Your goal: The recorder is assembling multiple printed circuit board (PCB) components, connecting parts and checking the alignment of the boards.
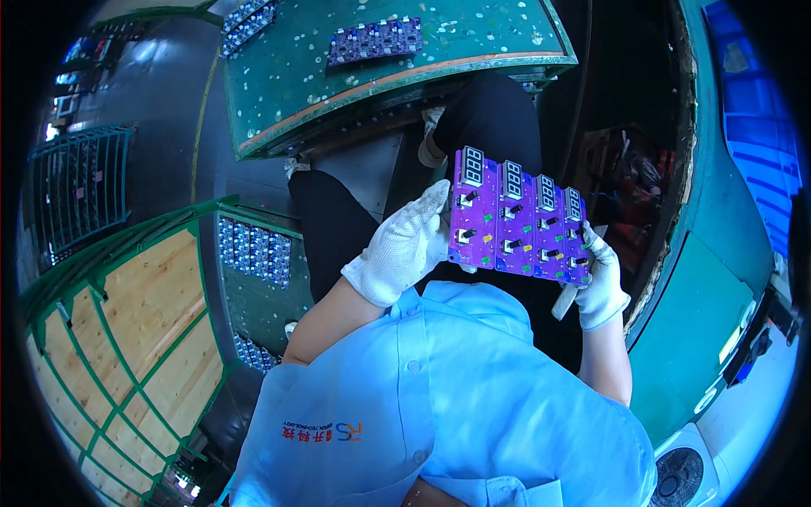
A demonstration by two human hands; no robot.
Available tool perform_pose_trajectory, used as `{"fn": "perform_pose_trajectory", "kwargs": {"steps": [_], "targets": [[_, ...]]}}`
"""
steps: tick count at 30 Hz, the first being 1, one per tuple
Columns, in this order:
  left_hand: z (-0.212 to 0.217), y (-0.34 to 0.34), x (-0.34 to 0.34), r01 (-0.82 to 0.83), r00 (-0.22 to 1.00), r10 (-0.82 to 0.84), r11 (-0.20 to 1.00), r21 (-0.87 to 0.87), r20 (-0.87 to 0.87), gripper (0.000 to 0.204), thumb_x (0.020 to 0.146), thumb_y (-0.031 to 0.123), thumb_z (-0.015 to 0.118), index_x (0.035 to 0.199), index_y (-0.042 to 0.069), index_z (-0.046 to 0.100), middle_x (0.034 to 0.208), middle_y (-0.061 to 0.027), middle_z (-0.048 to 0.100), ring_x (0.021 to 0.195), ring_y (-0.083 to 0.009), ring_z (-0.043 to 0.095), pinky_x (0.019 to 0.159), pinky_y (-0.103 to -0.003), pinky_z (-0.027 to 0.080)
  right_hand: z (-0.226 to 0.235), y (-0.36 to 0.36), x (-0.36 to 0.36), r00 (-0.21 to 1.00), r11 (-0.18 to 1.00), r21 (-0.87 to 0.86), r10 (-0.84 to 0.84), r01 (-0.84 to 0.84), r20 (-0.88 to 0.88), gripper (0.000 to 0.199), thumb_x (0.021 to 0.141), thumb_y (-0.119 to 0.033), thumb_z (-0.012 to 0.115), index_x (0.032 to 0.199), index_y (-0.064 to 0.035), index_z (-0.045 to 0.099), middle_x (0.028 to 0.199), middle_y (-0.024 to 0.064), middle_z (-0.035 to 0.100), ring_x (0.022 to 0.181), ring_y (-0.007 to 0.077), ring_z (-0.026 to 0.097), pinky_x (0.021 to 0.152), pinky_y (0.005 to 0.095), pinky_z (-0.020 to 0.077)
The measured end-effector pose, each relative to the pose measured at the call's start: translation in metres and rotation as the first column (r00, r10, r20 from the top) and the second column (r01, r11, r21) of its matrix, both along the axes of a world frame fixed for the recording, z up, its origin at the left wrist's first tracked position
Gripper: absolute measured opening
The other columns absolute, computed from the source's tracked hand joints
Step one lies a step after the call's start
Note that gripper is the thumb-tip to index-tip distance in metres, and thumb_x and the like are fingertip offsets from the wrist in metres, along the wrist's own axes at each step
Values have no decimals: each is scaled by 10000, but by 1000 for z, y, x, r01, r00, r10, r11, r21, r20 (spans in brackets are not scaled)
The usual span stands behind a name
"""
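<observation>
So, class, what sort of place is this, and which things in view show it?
Probably an electronics assembly workshop. Both gloved hands, left hand and right hand, hold a purple circuit board panel; another panel lies on the green workbench.

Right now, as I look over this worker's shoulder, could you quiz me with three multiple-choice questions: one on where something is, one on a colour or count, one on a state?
1. Where is the purple circuit panel?
A. flat on the green table
B. held up between both gloved hands
C. on the wooden crate

2. How many number displays run along its top edge?
A. two
B. four
C. six

3. How is the left hand?
A. bare
B. resting on the lap
C. gloved, gripping the panel's left edge

Answers: 1 B, the left hand and right hand hold its two ends above the lap. 2 B, four displays show side by side. 3 C, a white glove meets that edge.
</observation>
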State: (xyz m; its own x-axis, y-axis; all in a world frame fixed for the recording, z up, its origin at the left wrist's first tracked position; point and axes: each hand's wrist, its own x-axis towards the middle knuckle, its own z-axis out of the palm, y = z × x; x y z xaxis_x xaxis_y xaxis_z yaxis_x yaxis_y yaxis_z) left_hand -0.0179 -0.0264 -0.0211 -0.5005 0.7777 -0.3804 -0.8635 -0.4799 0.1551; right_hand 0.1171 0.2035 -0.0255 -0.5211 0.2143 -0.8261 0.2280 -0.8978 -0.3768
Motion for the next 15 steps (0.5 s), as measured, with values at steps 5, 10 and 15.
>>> {"fn": "perform_pose_trajectory", "kwargs": {"steps": [5,10,15], "targets": [[6,5,-1,19,1000,-18,991,-134,12,242,928,209,382,1106,126,524,1096,-78,547,949,-226,576,609,-401,543,-7,6,3,1000,998,-55,5,-5,9,191,835,-199,568,970,-63,560,871,57,626,709,135,611,574,233,500],[-4,0,5,38,979,-56,995,-97,-197,306,936,230,356,1147,35,459,1081,-127,535,949,-247,563,630,-407,525,-8,6,2,1000,999,-41,3,-2,29,178,840,-207,566,945,-64,550,822,37,622,644,91,599,469,174,452],[-9,0,4,37,983,-59,991,-129,-176,295,935,212,356,1152,46,467,1113,-107,531,967,-218,560,653,-389,535,10,0,-7,999,999,-36,-16,17,43,213,842,-213,564,989,-62,531,898,59,608,786,137,603,663,272,506]]}}
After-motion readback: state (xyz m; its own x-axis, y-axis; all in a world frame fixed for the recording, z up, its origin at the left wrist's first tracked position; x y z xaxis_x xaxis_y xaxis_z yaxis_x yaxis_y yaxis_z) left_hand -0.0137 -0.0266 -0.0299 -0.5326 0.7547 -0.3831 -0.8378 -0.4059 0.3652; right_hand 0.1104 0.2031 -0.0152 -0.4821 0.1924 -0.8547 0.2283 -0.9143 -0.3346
